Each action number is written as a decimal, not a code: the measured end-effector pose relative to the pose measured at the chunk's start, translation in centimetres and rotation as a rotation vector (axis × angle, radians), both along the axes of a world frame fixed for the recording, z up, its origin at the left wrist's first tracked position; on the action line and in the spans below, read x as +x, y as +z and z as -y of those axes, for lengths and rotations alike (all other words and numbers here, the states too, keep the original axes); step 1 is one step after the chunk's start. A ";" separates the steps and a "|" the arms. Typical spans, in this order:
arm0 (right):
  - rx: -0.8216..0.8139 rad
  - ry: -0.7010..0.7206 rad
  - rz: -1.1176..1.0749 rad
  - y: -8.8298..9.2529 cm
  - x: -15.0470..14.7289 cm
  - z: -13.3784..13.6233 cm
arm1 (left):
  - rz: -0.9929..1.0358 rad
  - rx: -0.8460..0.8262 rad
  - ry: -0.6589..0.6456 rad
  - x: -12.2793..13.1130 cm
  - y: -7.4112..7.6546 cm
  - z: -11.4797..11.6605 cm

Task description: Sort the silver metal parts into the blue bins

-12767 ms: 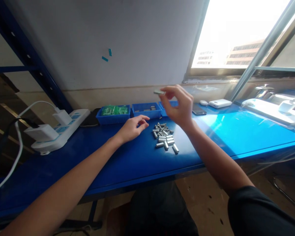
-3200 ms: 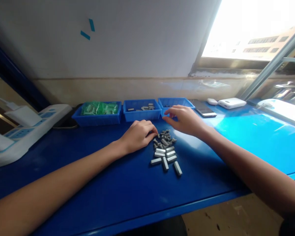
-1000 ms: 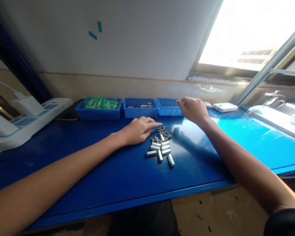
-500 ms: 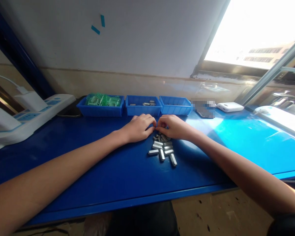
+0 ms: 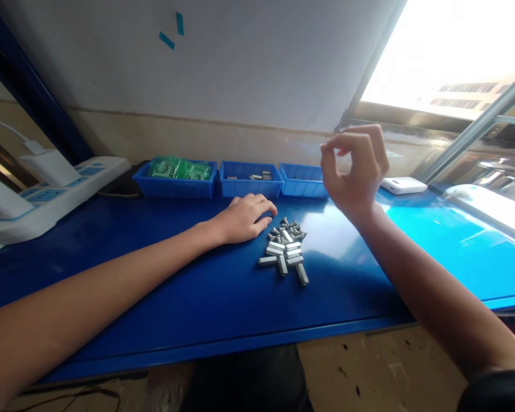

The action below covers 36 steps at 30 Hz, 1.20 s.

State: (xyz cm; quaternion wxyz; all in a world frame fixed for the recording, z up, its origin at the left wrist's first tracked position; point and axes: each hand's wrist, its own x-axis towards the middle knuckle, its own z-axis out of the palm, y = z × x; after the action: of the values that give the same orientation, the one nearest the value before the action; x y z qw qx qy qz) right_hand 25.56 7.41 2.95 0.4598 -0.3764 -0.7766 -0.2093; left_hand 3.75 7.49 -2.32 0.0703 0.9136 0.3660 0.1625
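Observation:
My left hand rests on the blue table beside a small metal pile, its fingers loosely bent and the thumb apart, with nothing in it. Several hexagonal metal standoffs lie in the front of the pile. Behind them are several short screws, heads turned different ways. My right hand is raised above the table, in front of the right-hand bin. Its thumb and index finger meet in a pinch; whether something small sits between the tips I cannot make out. That hand is slightly blurred.
Along the wall stand a blue bin with green-wrapped pieces, a middle bin with metal parts, and a right bin partly behind my hand. A white power strip lies left. A small white box sits right.
My right hand has lifted from the pile, up and to the right, away from my left hand. My left hand stays beside the pile, its fingers slightly more extended. The screws are now uncovered.

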 end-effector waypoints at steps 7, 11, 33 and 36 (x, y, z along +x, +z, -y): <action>-0.322 -0.389 0.175 -1.3 3.4 -3.1 | -0.039 0.023 -0.098 -0.1 -0.2 -0.3; -0.612 -0.267 0.355 -1.2 1.3 -0.6 | -0.047 0.020 -0.057 -0.1 -0.2 -0.2; 0.187 -0.196 -0.025 2.8 2.5 0.4 | -0.025 -0.031 -0.018 0.2 0.2 0.2; -0.328 -0.284 0.239 1.2 2.6 -0.5 | -0.018 -0.016 -0.004 0.2 0.2 0.2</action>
State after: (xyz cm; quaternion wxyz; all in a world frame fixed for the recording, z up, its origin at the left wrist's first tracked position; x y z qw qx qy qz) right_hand 28.11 7.89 4.19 0.2634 -0.5241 -0.7883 -0.1859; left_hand 3.91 7.26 -2.09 0.0746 0.9152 0.3660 0.1510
